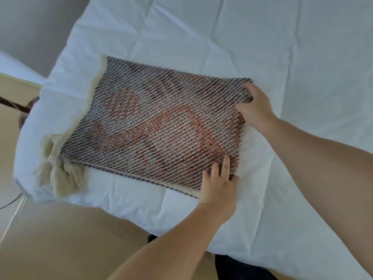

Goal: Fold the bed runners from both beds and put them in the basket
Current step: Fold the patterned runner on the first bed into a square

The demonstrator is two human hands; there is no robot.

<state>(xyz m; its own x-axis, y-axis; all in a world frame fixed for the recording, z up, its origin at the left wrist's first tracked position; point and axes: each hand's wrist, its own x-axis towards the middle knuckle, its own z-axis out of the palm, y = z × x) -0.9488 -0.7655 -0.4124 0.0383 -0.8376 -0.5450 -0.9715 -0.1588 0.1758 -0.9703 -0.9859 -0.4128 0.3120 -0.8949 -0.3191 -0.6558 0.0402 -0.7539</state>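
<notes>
A woven bed runner (153,126), grey with orange patterning and cream fringe at its left end, lies folded into a rectangle on the corner of a white bed (282,57). My left hand (219,184) grips the runner's near right corner, fingers on top and thumb at the edge. My right hand (255,107) holds the far right corner, fingers curled over the folded edge. No basket is in view.
The white duvet spreads to the right and back. Tan flooring (60,239) lies below and left of the bed corner. A dark wooden piece (14,105) and a thin metal frame (14,215) stand at the left edge.
</notes>
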